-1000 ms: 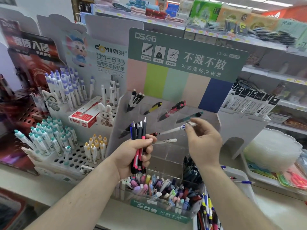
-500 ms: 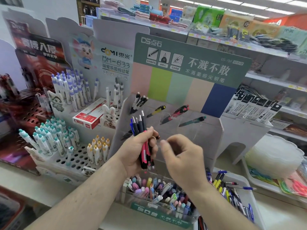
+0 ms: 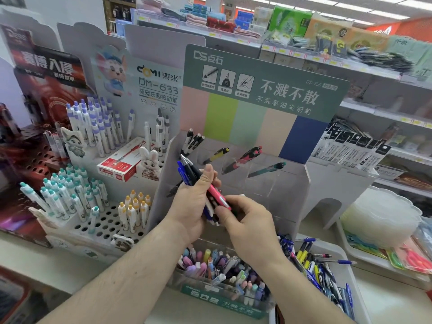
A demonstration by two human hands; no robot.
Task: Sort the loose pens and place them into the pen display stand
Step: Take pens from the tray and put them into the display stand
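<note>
The left hand point(image 3: 194, 202) is clamped round a bundle of loose pens point(image 3: 190, 173), fingers curled about the barrels, held in front of the lower tiers of the pen display stand point(image 3: 287, 183). The bundle's long axis runs from upper left to lower right; the dark and blue ends project up-left above the thumb, the other ends emerge below the palm. Which ends are tips cannot be told.

Change noted: a second ago the right hand point(image 3: 243, 220) was out at the stand with a white pen, which no longer shows in it; half a second ago it was coming back; it now pinches the lower end of the pink pen point(image 3: 218, 195) in the bundle, thumb and forefinger closed on it. Judgement: one pen has been delivered and the next is being drawn, so sorting is under way with most of the bundle outstanding.

The pink pen lies along the bundle's axis, its lower end toward the right hand.

The stand's upper pockets hold a few pens angled up-right. Lower right, a white tray point(image 3: 346, 265) on the surface holds further loose pens
</note>
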